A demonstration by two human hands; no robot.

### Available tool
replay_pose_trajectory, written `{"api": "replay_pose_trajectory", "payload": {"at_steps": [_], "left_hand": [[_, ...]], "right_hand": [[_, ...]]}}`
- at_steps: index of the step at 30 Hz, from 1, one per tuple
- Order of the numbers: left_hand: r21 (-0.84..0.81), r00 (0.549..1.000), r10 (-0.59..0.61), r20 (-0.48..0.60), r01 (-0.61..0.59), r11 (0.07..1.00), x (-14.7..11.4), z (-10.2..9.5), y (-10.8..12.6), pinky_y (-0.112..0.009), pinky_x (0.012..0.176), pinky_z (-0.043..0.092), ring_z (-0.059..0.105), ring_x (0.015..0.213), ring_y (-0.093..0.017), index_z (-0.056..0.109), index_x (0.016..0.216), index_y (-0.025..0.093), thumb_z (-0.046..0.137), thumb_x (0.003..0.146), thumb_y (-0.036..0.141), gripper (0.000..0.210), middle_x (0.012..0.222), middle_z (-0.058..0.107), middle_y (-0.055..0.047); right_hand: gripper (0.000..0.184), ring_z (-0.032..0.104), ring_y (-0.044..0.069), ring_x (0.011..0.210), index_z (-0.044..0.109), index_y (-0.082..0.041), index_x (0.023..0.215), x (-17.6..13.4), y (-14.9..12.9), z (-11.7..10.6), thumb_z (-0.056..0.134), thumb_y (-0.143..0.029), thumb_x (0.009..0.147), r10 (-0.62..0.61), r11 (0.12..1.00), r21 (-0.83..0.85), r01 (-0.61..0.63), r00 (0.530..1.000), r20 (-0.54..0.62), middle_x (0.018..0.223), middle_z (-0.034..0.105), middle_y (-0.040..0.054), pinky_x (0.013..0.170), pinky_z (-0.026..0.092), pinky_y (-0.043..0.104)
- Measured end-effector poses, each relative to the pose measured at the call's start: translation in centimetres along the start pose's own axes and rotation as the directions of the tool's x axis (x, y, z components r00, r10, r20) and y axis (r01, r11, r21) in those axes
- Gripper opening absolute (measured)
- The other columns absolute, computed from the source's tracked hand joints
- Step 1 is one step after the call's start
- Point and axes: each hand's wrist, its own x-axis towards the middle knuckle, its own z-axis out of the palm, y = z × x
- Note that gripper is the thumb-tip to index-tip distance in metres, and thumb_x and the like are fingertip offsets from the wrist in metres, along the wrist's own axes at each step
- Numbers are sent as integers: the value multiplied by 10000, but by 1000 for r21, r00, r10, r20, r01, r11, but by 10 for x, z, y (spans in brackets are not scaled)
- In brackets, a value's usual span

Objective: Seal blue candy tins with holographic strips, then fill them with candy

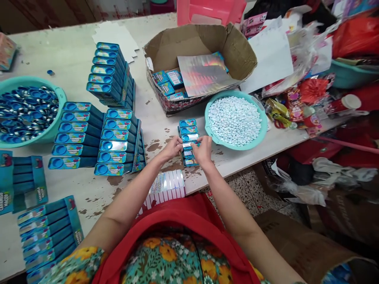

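In front of me stands a short row of small blue candy boxes (189, 130), packed side by side, some with shiny silver strips on top. My left hand (173, 149) is closed, its fingertips pinching at the left end of a box in the middle of the row. At the right end of the same box my right hand (203, 150) is also closed, thumb and fingers pressed at its top. The fingers partly hide that box. Just right of my right hand is a turquoise bowl (209, 129) full of small pale candies (235, 118).
Blue box stacks (114, 146) stand to the left, beside another turquoise bowl (60, 96) holding blue-and-silver round pieces. Behind is an open cardboard box (166, 39) with blue boxes and a holographic sheet (204, 73). A holographic stack (168, 183) lies near the table's front edge.
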Motion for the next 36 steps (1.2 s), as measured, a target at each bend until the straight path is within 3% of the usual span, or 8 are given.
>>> {"api": "replay_pose_trajectory", "payload": {"at_steps": [6,10,13,16,21,27,32,36], "left_hand": [[366,974,-134,-181,193,910,-2,11,-15,-246,609,398,561,643,-156,490,952,168,501,804,190,150,736,613,-23],[508,981,-58,-185,146,849,-31,-5,-33,-260,685,408,579,807,-186,548,919,173,493,827,245,129,904,639,-55],[591,984,-134,-120,180,786,-70,-20,-48,-268,696,413,581,768,-187,591,882,178,430,854,237,174,837,647,-48],[686,980,-177,-87,188,703,-104,-26,-58,-283,772,411,581,874,-208,621,925,186,453,841,223,190,924,658,-60],[734,969,-235,-69,209,646,-125,-30,-59,-302,802,388,557,955,-235,655,935,192,527,803,247,192,976,651,-78],[685,972,-230,-39,193,702,-127,-40,-62,-270,698,360,550,849,-207,662,817,179,541,766,234,142,868,633,-70],[587,968,-249,-20,213,781,-131,-42,-66,-241,582,300,500,645,-153,601,726,173,447,830,270,209,689,589,-21],[593,973,-230,-26,201,780,-134,-42,-66,-241,562,269,483,620,-150,580,719,171,428,846,286,229,665,579,-18]], "right_hand": [[162,503,174,718,507,-181,781,10,3,-7,608,-252,676,199,968,148,-204,979,51,793,543,18,717,428,327],[217,539,176,820,529,-180,945,-46,1,-26,563,-305,771,96,965,253,-73,992,-80,961,572,63,743,446,313],[219,555,167,766,541,-197,891,-116,14,-23,578,-386,787,144,945,274,-180,979,143,846,593,30,719,460,298],[326,575,174,689,542,-183,882,-159,35,3,650,-425,691,246,897,255,-361,887,390,811,615,40,631,471,296],[289,539,162,552,525,-192,871,-157,54,42,593,-400,682,208,843,341,-415,838,505,616,561,-25,535,444,283],[236,559,172,606,504,-201,891,-158,54,35,546,-385,749,159,850,357,-387,835,527,686,587,-7,597,477,312],[357,562,259,903,526,-177,1159,-157,26,14,538,-306,827,-57,998,38,46,923,380,1001,604,117,817,455,425],[486,461,306,1088,455,-223,1329,-154,-10,17,551,-313,861,-332,882,-125,454,788,519,1228,517,144,916,395,459]]}}
